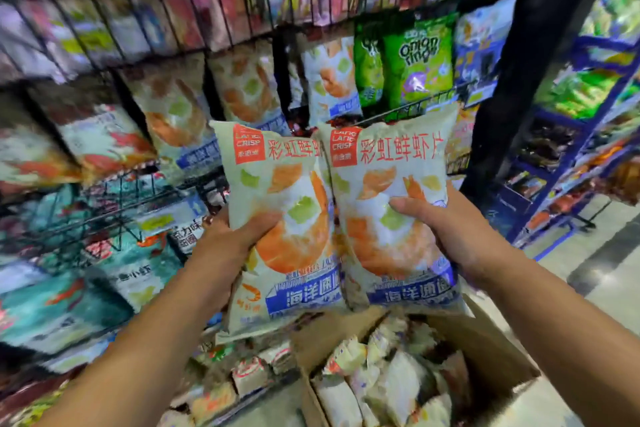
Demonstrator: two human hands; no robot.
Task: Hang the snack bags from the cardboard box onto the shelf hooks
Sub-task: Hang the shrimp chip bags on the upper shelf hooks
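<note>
Bags are out of the cardboard box [485,350] below and held up side by side, touching, before the shelf. The left hand [225,246] grips one prawn-cracker bag [287,191] and the right hand [446,229] grips the other bag [391,236], fingers [408,205] clamped on each. Carrying step, I'd say. Next, each top edge must reach a hook among the matching bags [329,80]; the hooks themselves are too blurred to make out.

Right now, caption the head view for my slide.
Over the cardboard box, left hand grips one shrimp-chip bag, right hand another, facing the shelf.

Bright, even light — blurred, warped edges
</note>
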